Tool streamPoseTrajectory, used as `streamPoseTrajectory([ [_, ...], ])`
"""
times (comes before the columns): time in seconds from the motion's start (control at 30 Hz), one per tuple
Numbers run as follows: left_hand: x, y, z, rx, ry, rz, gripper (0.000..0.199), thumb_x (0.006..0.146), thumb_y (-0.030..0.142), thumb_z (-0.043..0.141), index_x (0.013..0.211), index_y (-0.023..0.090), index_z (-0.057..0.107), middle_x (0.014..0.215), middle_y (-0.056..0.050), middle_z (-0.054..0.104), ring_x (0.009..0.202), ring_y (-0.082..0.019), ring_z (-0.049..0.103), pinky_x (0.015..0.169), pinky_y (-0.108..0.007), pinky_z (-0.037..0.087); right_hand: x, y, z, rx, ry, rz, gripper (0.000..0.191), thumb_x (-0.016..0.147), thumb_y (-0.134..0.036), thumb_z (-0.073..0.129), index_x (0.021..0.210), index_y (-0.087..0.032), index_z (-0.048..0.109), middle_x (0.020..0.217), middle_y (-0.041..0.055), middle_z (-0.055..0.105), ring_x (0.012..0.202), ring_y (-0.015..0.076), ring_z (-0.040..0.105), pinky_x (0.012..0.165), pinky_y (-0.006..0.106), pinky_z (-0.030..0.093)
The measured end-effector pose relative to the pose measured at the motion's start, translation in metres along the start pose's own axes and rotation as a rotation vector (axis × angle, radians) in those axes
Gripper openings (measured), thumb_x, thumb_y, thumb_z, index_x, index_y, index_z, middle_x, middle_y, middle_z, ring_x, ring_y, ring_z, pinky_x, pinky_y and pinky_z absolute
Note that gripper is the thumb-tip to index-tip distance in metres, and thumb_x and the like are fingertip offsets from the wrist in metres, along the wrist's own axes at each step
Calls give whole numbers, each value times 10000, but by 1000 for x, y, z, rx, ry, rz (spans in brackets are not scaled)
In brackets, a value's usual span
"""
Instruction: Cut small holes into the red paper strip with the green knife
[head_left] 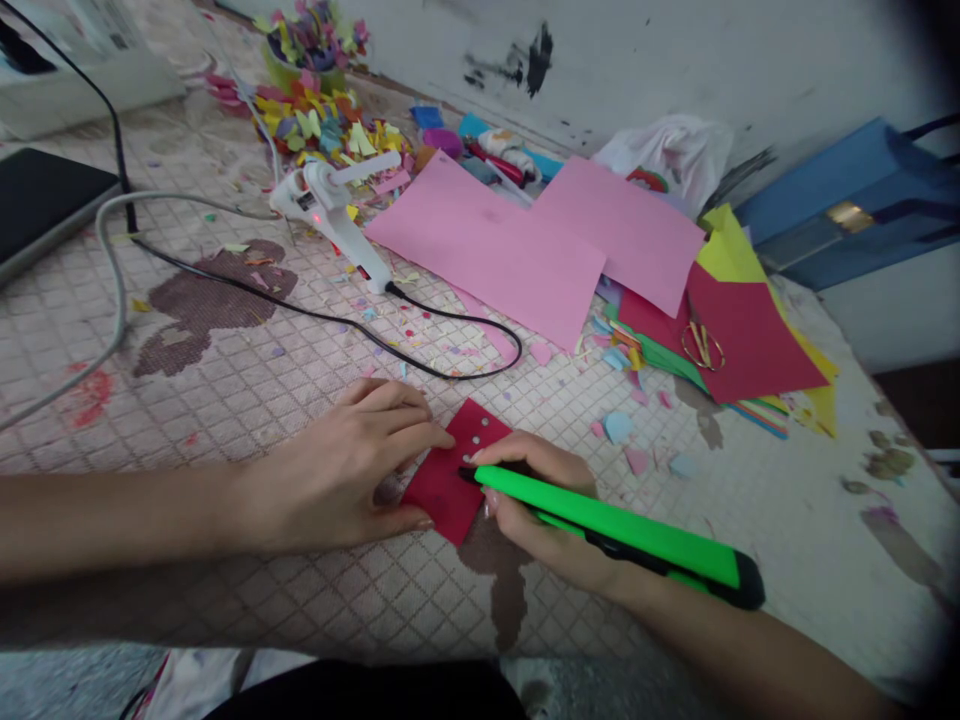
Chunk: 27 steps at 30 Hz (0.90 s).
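Observation:
A small red paper piece (448, 500) lies on the patterned tablecloth (225, 590), with a few pale dots in a row near its upper part. My left hand (360, 460) rests at its left side, fingers spread, fingertips and thumb on the paper. My right hand (540, 500) is wrapped round a thick green pen-like tool (615, 515) with black ends. The tool's dark tip is at the middle of the red paper, just below the dots. The tool's rear end points to the lower right, over my right forearm.
A white glue gun (337, 225) stands beyond my hands, its black cable (352, 325) looping in front. Pink sheets (495, 250), red paper (757, 330) with gold scissors (703, 347), and colourful scraps (322, 125) lie behind. A dark flat device (49, 205) is at left.

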<state>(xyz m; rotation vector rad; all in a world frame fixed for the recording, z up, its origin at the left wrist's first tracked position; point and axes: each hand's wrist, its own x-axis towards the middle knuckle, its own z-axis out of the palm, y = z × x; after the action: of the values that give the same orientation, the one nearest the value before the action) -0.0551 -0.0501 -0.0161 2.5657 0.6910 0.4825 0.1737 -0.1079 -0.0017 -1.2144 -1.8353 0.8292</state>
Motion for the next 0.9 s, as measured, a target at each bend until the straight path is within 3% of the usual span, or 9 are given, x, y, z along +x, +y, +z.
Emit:
streamPoseTrajectory([
  [0.57,0,-2,-3,-34,-13,-9,451,779,343,767,1179,215,603,1133,-63,638,1108,-283,532,956,-420,386,-1,6,-1,31,-95,-19,224,811,-96,601,973,-229,679,876,17,735,785,157,692,707,291,552],
  [0.73,1,-6,-7,-61,-71,-11,497,764,377,775,1208,239,597,1143,-61,619,1112,-286,519,965,-431,392,0,2,-6,101,35,83,157,818,-138,613,930,-217,690,833,9,741,715,132,694,643,244,554],
  [0.9,2,-12,-12,-120,-139,20,454,774,306,737,1193,236,579,1064,-45,630,1122,-280,505,960,-423,391,-2,3,-8,73,145,121,144,850,-172,621,960,-234,690,871,-3,734,776,126,687,673,227,549],
])
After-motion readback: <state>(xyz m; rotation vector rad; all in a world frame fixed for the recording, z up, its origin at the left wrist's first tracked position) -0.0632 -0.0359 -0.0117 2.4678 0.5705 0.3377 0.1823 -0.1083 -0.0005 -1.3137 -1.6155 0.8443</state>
